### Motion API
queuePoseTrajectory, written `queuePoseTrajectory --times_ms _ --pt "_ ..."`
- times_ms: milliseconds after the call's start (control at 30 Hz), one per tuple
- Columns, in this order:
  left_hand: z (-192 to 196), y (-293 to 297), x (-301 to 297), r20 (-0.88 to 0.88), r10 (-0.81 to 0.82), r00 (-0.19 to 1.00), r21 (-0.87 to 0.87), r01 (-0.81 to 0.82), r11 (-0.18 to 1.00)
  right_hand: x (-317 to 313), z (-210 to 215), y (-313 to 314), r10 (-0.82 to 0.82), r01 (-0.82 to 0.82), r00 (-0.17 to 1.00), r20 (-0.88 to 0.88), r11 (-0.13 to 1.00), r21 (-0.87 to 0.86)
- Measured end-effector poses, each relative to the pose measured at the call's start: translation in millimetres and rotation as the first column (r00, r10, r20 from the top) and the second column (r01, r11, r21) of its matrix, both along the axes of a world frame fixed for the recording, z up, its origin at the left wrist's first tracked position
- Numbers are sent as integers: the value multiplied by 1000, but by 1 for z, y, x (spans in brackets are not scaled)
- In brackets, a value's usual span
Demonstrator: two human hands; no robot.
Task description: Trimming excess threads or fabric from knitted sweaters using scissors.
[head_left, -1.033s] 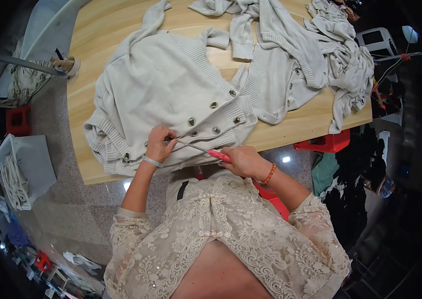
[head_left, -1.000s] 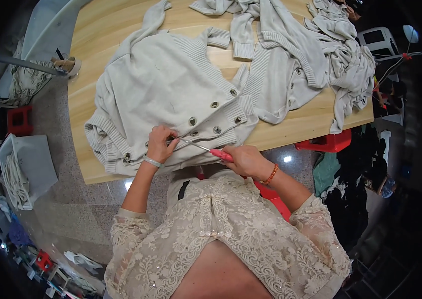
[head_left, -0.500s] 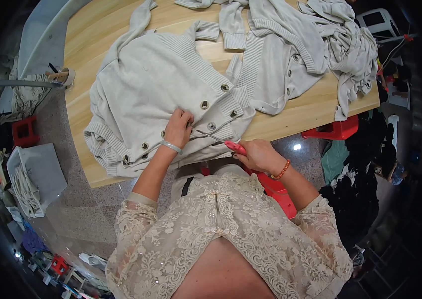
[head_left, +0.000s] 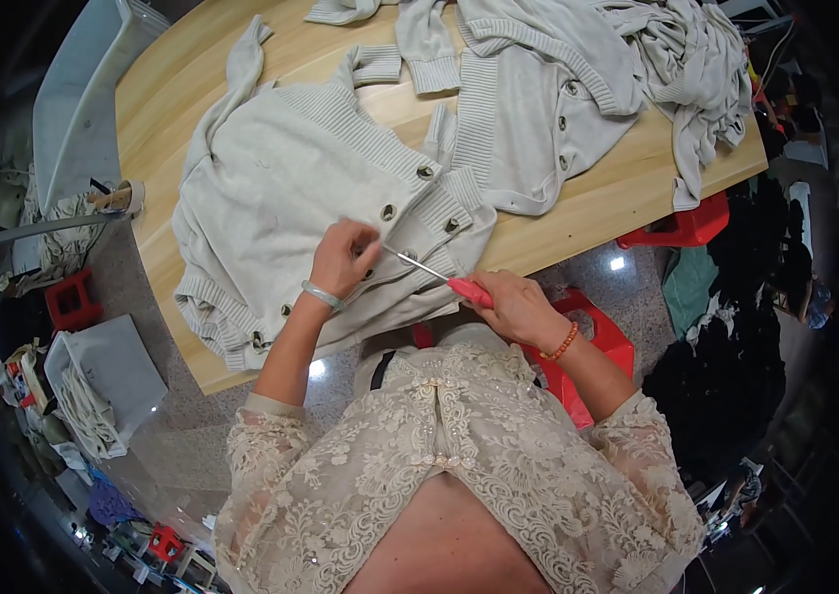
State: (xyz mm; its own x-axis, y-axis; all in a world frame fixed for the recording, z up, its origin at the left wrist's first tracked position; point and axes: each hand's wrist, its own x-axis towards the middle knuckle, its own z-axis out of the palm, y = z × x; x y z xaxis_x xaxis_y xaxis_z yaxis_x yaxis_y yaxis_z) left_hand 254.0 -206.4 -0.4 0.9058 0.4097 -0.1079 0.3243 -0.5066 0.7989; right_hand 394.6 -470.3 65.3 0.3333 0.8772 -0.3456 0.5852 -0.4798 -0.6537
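Observation:
A pale grey knitted cardigan (head_left: 286, 183) with dark round buttons lies spread on the wooden table (head_left: 597, 203). My left hand (head_left: 343, 257) pinches its button band near the front edge. My right hand (head_left: 513, 305) grips small scissors with a red handle (head_left: 468, 290). Their thin metal blades point left toward the button band, right by my left fingers.
More pale grey knitted garments (head_left: 578, 69) lie heaped across the far right of the table. A red plastic stool (head_left: 597, 342) stands under me. White bins with fabric (head_left: 102, 381) sit on the floor at left, and dark clothing (head_left: 736, 327) is piled at right.
My left hand slid along the button band toward the right. My right hand brought the scissors' tip back onto the band beside my left fingers.

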Motion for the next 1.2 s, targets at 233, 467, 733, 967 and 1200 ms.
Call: queuePoseTrajectory --times_ms 233,467,733,967,1200 --pt "-21 -9 51 -72 15 997 -51 -18 999 21 8 2 -75 83 995 70 990 -116" --pt "-22 -8 49 -146 -95 985 -13 94 995 23 1 -8 12 -8 1000 18 982 -188" --pt "-13 -19 109 -155 27 988 -99 -43 994 38 -2 -20 -198 200 979 39 980 -28" --pt "-48 1 139 -286 -54 957 177 109 978 46 2 -14 -252 267 962 103 949 -170" --pt "-45 0 143 -267 -209 941 54 232 971 56 -23 -25 -370 378 925 82 917 -128"
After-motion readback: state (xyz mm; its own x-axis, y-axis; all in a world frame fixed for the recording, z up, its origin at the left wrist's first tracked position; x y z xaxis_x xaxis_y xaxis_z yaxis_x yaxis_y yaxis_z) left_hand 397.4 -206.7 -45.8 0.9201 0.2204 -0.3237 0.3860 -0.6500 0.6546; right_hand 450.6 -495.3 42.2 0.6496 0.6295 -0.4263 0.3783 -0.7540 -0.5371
